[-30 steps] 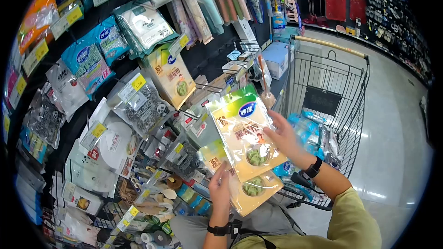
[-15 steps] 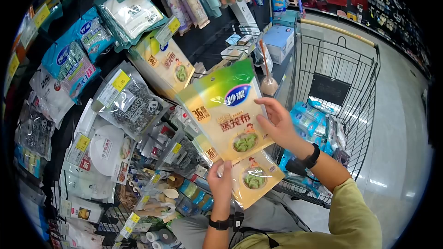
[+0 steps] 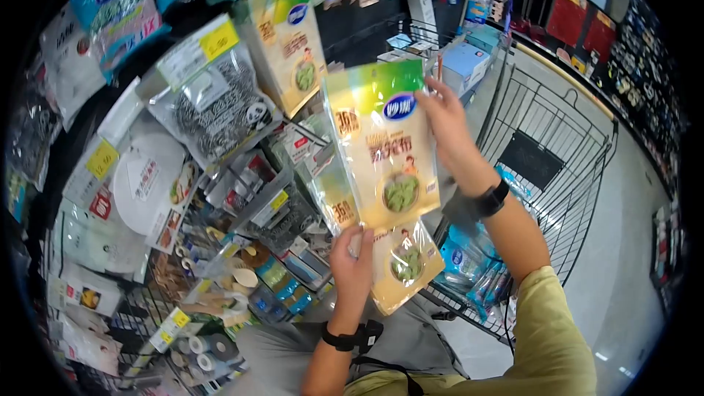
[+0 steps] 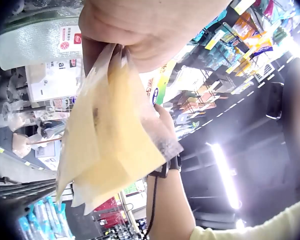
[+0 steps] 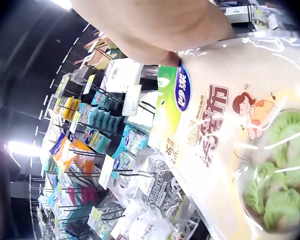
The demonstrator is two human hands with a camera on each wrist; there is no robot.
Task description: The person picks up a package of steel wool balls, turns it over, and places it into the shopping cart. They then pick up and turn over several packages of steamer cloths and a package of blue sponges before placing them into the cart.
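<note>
Display rack (image 3: 359, 33): left side, hung with packaged goods. Shopping cart (image 3: 532, 159): right side, containing blue packs (image 3: 468, 258). Upper packet (image 3: 387, 148): between rack and cart, overlapping the lower packet (image 3: 408, 268) on its near side. Right hand (image 3: 453, 130): fingers grip the upper packet's upper right edge. Left hand (image 3: 352, 270): fingers curled, pinching the lower packet.

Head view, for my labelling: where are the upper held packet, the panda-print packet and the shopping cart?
Upper held packet (image 3: 385, 148): head view, printed front.
Panda-print packet (image 3: 218, 114): head view, middle of front.
Shopping cart (image 3: 532, 159): head view, black panel.
</note>
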